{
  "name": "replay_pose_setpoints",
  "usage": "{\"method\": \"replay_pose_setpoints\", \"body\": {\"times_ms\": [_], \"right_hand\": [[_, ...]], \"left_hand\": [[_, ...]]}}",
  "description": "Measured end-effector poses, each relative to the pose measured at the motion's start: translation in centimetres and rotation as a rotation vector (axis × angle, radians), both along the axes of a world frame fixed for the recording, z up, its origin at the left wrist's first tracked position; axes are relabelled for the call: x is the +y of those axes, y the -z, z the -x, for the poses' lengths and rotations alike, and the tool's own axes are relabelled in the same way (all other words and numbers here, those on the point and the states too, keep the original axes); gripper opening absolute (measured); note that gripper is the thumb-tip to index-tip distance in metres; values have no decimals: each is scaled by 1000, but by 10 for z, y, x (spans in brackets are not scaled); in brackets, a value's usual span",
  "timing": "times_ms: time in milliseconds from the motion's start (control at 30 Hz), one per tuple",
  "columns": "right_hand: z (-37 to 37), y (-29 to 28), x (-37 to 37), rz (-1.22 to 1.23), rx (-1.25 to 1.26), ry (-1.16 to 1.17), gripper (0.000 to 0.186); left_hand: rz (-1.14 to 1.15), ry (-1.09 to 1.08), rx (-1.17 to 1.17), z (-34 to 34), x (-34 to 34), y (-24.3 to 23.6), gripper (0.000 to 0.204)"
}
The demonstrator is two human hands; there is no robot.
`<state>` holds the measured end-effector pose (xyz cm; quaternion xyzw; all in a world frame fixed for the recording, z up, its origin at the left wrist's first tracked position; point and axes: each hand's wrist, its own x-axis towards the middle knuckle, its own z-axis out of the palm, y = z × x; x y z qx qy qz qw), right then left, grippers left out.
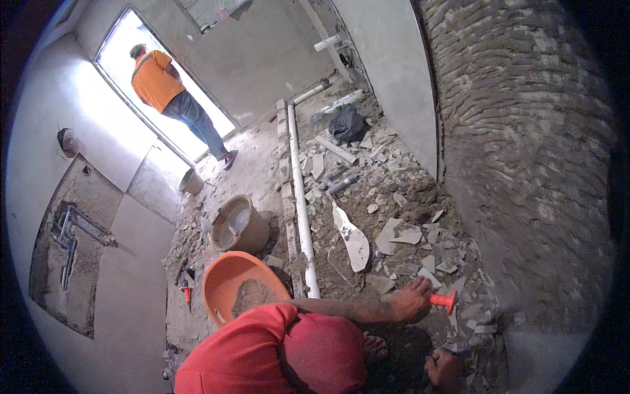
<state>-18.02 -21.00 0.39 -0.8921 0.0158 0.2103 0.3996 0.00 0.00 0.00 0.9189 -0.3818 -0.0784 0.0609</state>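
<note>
Neither my left hand nor my right hand is in view. Below me crouches a co-worker in a red shirt (243,351) and red cap (325,351), seen from above. One of the co-worker's hands (410,301) is at a chisel with an orange-red hand guard (446,300), above broken tile pieces. The co-worker's other hand (443,369) is lower, closed, close to the rubble; what it holds, if anything, I cannot make out. Beside the co-worker stands an orange basin (213,279) with sandy material inside.
A round bucket (246,240) stands behind the basin. A white pipe (300,210) runs along a row of bricks. Tile shards (401,233) and a black bag (348,125) lie in rubble. A person in an orange shirt (156,82) stands at the bright doorway. A ridged mortar wall (525,131) rises right.
</note>
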Motion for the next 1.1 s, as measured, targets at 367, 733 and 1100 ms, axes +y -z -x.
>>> {"method": "replay_pose_setpoints", "body": {"times_ms": [367,733,1100], "right_hand": [[67,33,-10,65,-160,299,24],[107,29,-23,187,-117,596,26],[114,47,-12,362,-345,564,41]], "left_hand": [[-36,204,-139,-2,0,13,39],[-113,105,-132,-3,-18,11,36],[179,-44,372,8,-53,20,43]]}}
